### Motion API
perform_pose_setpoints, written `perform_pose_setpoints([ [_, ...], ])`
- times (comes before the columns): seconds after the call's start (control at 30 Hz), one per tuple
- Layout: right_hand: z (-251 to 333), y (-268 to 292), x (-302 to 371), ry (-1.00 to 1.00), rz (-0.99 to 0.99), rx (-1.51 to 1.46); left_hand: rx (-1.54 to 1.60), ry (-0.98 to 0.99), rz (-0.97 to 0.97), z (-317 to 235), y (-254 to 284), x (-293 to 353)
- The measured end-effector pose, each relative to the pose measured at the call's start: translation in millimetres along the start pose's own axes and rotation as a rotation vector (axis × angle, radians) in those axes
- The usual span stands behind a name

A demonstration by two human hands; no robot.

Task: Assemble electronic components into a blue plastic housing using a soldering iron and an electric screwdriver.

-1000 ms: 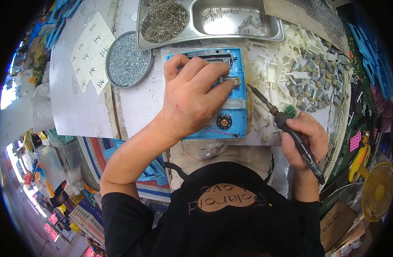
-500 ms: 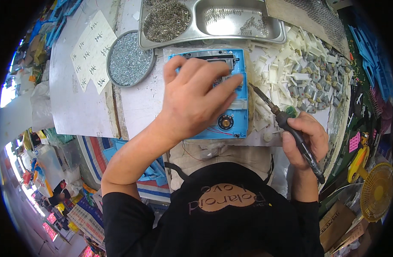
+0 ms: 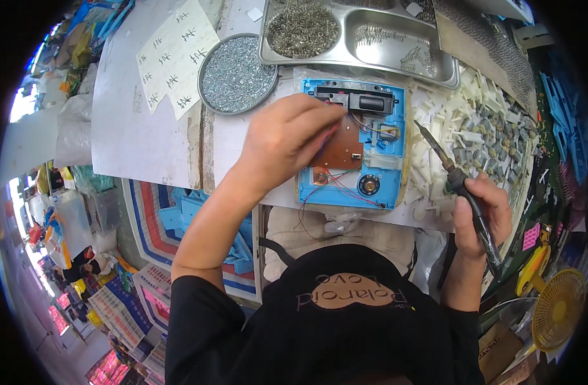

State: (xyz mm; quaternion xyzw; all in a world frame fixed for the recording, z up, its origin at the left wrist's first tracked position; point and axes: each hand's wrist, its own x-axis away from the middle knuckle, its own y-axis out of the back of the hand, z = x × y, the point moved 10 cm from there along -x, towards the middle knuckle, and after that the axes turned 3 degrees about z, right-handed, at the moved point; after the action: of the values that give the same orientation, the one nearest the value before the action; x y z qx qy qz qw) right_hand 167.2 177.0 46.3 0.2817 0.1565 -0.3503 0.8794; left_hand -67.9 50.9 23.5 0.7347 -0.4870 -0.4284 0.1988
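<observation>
Hands (image 3: 282, 146) bare; short black sleeves (image 3: 201, 321); black front (image 3: 345, 346), possibly apron, with tan lettered print (image 3: 353, 293); dark strap (image 3: 278, 250).

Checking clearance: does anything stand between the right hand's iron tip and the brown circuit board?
Yes: seen from above, the blue case's right wall, then a small metal part inside, lie between the soldering iron and the circuit board. The left hand is outside that path.

Partly hidden from us
The left hand (image 3: 282, 140) covers part of the brown circuit board (image 3: 342, 146); whether it pinches anything, we cannot tell. The far edge crops the metal tray (image 3: 382, 58).
</observation>
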Motion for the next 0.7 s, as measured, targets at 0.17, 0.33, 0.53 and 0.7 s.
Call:
perform_pose_setpoints([
  [0.17,-0.1,4.4,1.4,-0.061,-0.035,0.004,0.135,-0.107,0.020,-6.4,-5.4,-17.4],
  [0.33,-6.8,-31.2,-18.3,-0.276,-0.119,-0.147,0.454,0.275,-0.054,13.2,-12.9,-19.3],
  [0.53,13.4,-97.8,-78.2,-0.051,0.010,-0.009,0.523,0.503,-0.192,16.5,-18.1,-8.3],
  [0.7,26.4,-106.1,-80.3,0.121,-0.044,0.084,0.109,0.246,-0.275,-13.8,0.5,-18.3],
])
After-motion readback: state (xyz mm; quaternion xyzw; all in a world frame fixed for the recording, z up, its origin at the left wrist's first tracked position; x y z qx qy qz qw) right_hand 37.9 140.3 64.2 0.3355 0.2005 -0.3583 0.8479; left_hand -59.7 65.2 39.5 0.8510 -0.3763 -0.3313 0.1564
